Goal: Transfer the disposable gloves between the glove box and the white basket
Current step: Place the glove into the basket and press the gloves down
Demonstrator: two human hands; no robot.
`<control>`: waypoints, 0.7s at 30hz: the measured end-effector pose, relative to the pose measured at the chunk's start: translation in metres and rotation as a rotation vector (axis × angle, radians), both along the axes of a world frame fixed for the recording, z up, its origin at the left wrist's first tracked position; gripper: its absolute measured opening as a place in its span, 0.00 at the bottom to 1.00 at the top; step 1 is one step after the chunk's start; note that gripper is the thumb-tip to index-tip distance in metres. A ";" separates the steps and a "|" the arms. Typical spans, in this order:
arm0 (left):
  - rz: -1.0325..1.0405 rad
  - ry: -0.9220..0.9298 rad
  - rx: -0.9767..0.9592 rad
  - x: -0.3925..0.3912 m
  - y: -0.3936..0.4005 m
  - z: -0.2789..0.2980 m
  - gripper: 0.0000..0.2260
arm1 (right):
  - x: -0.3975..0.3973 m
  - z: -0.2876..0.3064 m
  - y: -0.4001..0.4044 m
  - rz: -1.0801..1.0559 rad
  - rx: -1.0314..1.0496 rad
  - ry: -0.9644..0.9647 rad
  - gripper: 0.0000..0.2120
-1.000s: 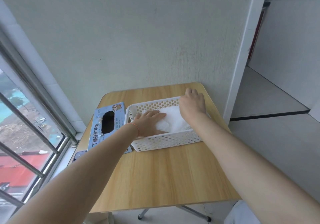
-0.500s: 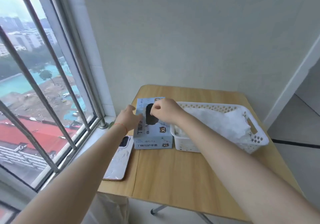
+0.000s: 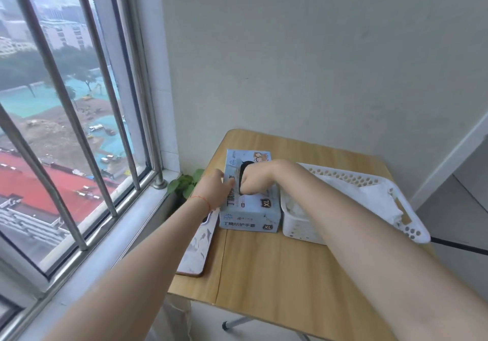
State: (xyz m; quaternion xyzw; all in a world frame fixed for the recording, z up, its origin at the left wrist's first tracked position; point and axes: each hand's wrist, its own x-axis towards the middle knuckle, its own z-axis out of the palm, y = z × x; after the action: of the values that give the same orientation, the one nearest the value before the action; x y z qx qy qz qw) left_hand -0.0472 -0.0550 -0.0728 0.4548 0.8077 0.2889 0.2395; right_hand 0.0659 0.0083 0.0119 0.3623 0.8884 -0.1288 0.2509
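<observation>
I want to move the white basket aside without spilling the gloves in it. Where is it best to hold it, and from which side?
Probably grip the white basket by the slot handle in its right end wall, coming from the right. That end is free, while the left end sits against the glove box. Its walls are low and the gloves lie loose, so keep it level.

right fingertips: inside box (image 3: pixel 249 210) slot — hidden
phone (image 3: pixel 196 248): top under left arm
basket (image 3: pixel 412 231): near wall behind right arm

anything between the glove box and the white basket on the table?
Nothing in the head view: the glove box and the white basket stand side by side, almost touching. Only the right hand's forearm crosses above, fingers in the box's slot.
</observation>
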 end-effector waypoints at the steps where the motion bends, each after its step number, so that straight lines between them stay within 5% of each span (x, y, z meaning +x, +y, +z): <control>1: -0.010 0.008 0.028 0.000 -0.001 -0.001 0.22 | -0.004 0.000 0.000 0.020 0.077 -0.016 0.10; 4: -0.079 0.078 0.055 0.000 -0.002 -0.002 0.23 | -0.014 -0.008 -0.005 0.115 0.292 -0.203 0.05; 7: -0.121 0.133 0.020 0.000 0.001 -0.002 0.19 | -0.027 -0.015 -0.004 0.162 0.333 -0.435 0.17; 13: -0.134 0.155 -0.011 0.002 0.003 -0.003 0.20 | -0.034 -0.014 -0.005 0.196 0.307 -0.539 0.22; 16: -0.144 0.183 -0.032 -0.001 0.004 -0.004 0.19 | -0.027 -0.013 0.000 0.126 0.357 -0.364 0.18; 21: -0.204 0.258 -0.027 -0.002 0.005 -0.001 0.17 | -0.003 -0.007 0.029 -0.137 0.444 0.389 0.13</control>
State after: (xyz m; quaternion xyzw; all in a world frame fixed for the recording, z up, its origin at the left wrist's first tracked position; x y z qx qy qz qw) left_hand -0.0494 -0.0503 -0.0733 0.5646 0.7851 0.1913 0.1682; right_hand 0.0627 0.0368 0.0048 0.4357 0.8998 -0.0148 -0.0186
